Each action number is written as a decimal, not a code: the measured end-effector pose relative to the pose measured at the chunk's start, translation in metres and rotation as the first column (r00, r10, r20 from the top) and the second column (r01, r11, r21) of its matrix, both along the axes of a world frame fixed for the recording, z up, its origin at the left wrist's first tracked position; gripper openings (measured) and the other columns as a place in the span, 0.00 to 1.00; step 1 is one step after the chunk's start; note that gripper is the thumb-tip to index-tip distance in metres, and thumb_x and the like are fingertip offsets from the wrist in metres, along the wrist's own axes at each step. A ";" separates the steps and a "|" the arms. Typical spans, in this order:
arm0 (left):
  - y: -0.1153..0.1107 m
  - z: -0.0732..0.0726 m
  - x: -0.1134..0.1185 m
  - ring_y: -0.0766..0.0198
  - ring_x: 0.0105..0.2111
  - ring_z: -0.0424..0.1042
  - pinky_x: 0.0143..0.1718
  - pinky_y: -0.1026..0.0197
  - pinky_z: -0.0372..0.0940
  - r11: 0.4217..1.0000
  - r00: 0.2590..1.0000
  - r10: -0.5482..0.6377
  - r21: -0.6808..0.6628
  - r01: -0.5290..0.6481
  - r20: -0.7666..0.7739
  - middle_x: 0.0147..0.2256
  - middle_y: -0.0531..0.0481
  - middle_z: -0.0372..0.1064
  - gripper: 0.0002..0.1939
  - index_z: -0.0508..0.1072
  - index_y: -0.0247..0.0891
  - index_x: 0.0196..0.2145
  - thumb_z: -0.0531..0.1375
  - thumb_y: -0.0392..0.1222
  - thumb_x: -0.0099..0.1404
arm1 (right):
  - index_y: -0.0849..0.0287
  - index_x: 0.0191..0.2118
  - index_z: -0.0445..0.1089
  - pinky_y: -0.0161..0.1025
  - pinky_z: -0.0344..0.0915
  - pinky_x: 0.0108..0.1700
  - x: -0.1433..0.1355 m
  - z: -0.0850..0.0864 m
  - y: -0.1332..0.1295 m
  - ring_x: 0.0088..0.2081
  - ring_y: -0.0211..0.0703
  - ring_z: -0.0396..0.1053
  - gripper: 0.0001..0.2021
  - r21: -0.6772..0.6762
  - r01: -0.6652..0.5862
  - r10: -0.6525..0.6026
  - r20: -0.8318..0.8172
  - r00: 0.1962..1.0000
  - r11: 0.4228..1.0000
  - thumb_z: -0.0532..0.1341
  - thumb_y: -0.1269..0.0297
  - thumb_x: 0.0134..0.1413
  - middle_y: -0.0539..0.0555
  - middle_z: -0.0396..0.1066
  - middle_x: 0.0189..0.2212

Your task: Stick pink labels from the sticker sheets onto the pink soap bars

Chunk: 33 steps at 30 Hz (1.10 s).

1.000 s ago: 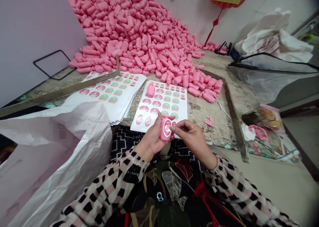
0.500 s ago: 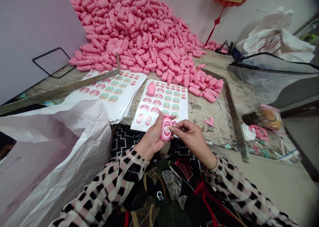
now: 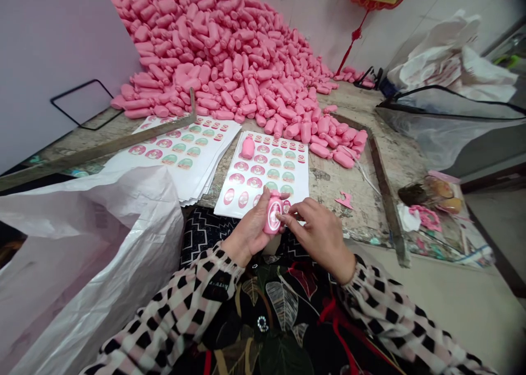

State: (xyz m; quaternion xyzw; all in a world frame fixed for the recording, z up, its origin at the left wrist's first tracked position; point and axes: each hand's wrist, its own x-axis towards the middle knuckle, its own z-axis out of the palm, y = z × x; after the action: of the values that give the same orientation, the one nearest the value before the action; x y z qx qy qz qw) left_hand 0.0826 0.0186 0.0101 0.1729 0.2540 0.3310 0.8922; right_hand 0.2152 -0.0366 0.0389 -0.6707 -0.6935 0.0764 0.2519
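Pink bottles (image 3: 230, 62) are heaping against the back wall. Nearer, her left hand (image 3: 249, 233) is gripping one small bottle (image 3: 273, 215) above the sticker sheet (image 3: 263, 173) while right-hand fingertips (image 3: 283, 218) are pressing its label; uneven pressure could be wrinkling it.

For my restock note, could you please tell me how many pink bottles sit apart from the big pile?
2: one bottle in the left hand, its label touched by the right hand; one lying on the sticker sheet. The white bag may hide others.
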 end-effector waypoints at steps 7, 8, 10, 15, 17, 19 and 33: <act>0.000 0.001 0.003 0.71 0.21 0.65 0.19 0.68 0.61 1.000 1.000 -0.025 -0.015 0.025 0.009 0.29 0.49 0.64 0.26 0.67 0.36 0.44 0.50 0.61 0.60 | 0.57 0.35 0.70 0.36 0.59 0.32 0.002 -0.012 0.007 0.30 0.39 0.64 0.15 -0.171 0.049 -0.121 -0.438 0.891 0.984 0.60 0.50 0.47 0.51 0.69 0.30; 0.000 0.001 0.005 0.70 0.20 0.64 0.19 0.68 0.61 1.000 1.000 -0.013 -0.010 0.012 -0.024 0.28 0.50 0.64 0.27 0.67 0.36 0.43 0.50 0.62 0.59 | 0.58 0.35 0.69 0.36 0.61 0.31 0.000 -0.016 0.010 0.29 0.38 0.65 0.16 -0.221 0.013 -0.149 -0.613 0.775 0.975 0.61 0.50 0.46 0.51 0.69 0.30; -0.003 0.001 0.008 0.70 0.18 0.63 0.17 0.67 0.60 1.000 0.995 0.005 0.006 -0.004 -0.100 0.23 0.52 0.62 0.27 0.66 0.36 0.40 0.49 0.64 0.58 | 0.60 0.34 0.67 0.34 0.62 0.26 -0.005 -0.022 0.015 0.25 0.35 0.63 0.17 -0.288 -0.076 -0.215 -0.843 0.494 0.955 0.63 0.51 0.44 0.49 0.67 0.26; -0.011 0.005 0.007 0.68 0.19 0.66 0.18 0.67 0.60 0.979 0.968 -0.048 0.182 0.094 -0.245 0.23 0.53 0.63 0.27 0.64 0.38 0.42 0.49 0.64 0.58 | 0.60 0.30 0.65 0.32 0.58 0.16 -0.010 -0.022 0.018 0.15 0.32 0.58 0.16 -0.324 -0.149 -0.300 -0.940 0.162 0.934 0.65 0.54 0.40 0.45 0.64 0.18; -0.014 0.006 0.006 0.69 0.20 0.65 0.19 0.68 0.59 0.947 0.958 -0.055 0.291 0.139 -0.281 0.24 0.54 0.63 0.24 0.62 0.39 0.46 0.52 0.60 0.59 | 0.61 0.29 0.65 0.30 0.58 0.17 -0.007 -0.022 0.016 0.15 0.30 0.59 0.16 -0.317 -0.086 -0.304 -0.943 0.133 0.945 0.66 0.55 0.39 0.45 0.65 0.18; -0.017 0.005 0.006 0.70 0.19 0.64 0.18 0.69 0.57 0.913 0.951 -0.035 0.377 0.156 -0.307 0.25 0.55 0.63 0.23 0.60 0.41 0.49 0.53 0.56 0.61 | 0.61 0.28 0.65 0.29 0.57 0.19 -0.005 -0.022 0.014 0.16 0.30 0.59 0.15 -0.308 -0.050 -0.301 -0.946 0.121 0.950 0.66 0.55 0.39 0.45 0.65 0.18; -0.023 0.003 0.009 0.66 0.27 0.69 0.28 0.63 0.64 0.891 0.861 -0.051 0.366 0.269 -0.507 0.33 0.46 0.67 0.22 0.62 0.35 0.53 0.53 0.46 0.62 | 0.54 0.37 0.71 0.39 0.61 0.31 0.089 -0.036 -0.062 0.31 0.47 0.69 0.17 -0.415 0.311 -0.428 -0.226 0.875 0.855 0.58 0.47 0.46 0.53 0.73 0.31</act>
State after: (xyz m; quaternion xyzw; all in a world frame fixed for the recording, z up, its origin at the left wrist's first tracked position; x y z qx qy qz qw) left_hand 0.0913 -0.0042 0.0128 0.4607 0.3749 0.2470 0.7656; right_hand 0.3039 -0.0986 0.0034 -0.8071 -0.4747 0.2580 0.2380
